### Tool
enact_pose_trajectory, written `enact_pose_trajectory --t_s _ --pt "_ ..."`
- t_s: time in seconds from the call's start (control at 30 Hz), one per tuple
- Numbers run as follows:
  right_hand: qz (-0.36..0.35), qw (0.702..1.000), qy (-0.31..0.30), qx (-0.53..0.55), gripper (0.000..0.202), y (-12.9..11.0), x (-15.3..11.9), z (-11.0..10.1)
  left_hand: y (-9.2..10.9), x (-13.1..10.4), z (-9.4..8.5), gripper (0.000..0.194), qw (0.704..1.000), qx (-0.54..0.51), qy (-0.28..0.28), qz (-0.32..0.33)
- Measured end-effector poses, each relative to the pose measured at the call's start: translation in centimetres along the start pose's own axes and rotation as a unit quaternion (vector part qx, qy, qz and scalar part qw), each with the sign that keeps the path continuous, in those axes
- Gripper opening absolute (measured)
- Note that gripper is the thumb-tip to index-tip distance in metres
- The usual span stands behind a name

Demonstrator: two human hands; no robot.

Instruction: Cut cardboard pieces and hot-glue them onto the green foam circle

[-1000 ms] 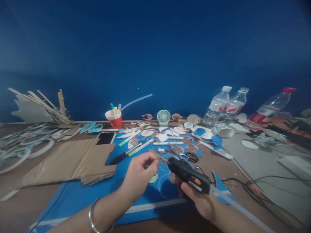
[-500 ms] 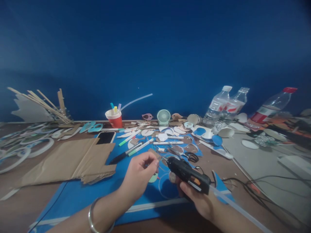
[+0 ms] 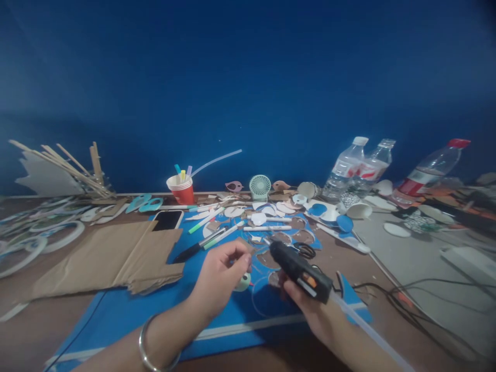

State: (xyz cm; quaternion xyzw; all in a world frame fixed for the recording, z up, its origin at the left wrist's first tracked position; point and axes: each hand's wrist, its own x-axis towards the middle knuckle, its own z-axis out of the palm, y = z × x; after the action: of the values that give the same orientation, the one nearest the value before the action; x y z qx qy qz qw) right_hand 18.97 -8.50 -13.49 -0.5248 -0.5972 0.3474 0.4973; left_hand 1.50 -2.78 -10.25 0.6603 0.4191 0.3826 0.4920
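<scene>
In my right hand (image 3: 306, 299) is a black hot glue gun (image 3: 300, 268), with a long translucent glue stick (image 3: 368, 330) coming out of its back end. Its nozzle points left, a short way from my left fingertips. My left hand (image 3: 222, 274), with a silver bangle at the wrist, is closed in a pinch on a small brown piece (image 3: 246, 245), mostly hidden by the fingers. Just below those fingers shows a pale green cutout (image 3: 244, 282) with a dark dot and a red tip, partly covered by the hand. Under both hands lies a blue sheet (image 3: 155, 315).
Torn cardboard (image 3: 104, 258) and a phone (image 3: 168, 220) lie left. Markers, paper scraps and scissors (image 3: 304, 250) are ahead. At the back stand a red-and-white cup (image 3: 181, 191), a small fan (image 3: 259, 187) and plastic bottles (image 3: 344, 168). Black cables (image 3: 403, 299) run along the right.
The glue gun's nozzle has drawn slightly away from my left fingertips. More of the pale green cutout shows. My left hand keeps its pinch.
</scene>
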Motion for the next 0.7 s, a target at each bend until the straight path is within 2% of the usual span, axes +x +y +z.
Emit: enact_pose_trajectory --t_s 0.1,0.17,0.3,0.5,0.57,0.63,0.7 --pt "0.061 0.993 0.019 0.095 0.017 0.2 0.4 0.1 0.2 -0.2 -0.2 0.014 0.979 0.17 -0.015 0.114" --pt "0.076 0.984 0.018 0.162 0.014 0.4 0.6 0.2 0.1 -0.3 -0.1 0.014 0.96 0.227 -0.035 0.157" --pt "0.071 0.97 0.017 0.23 0.014 0.5 0.7 0.3 -0.1 -0.5 0.0 0.013 0.949 0.26 -0.057 0.169" --pt "0.061 0.97 0.014 0.235 0.015 0.7 0.6 0.2 -0.1 -0.2 -0.3 0.01 0.948 0.271 -0.048 0.159" --pt "0.053 0.972 0.01 0.227 0.016 0.8 0.5 0.0 0.0 0.0 -0.6 0.009 0.943 0.279 -0.045 0.176" --pt "0.05 0.978 0.005 0.204 0.019 1.0 0.4 -0.3 0.2 0.4 -1.1 0.009 0.927 0.308 -0.044 0.209" --pt "0.05 0.985 -0.012 0.166 0.024 1.0 0.2 -0.6 0.4 0.7 -1.7 0.011 0.899 0.358 -0.042 0.249"
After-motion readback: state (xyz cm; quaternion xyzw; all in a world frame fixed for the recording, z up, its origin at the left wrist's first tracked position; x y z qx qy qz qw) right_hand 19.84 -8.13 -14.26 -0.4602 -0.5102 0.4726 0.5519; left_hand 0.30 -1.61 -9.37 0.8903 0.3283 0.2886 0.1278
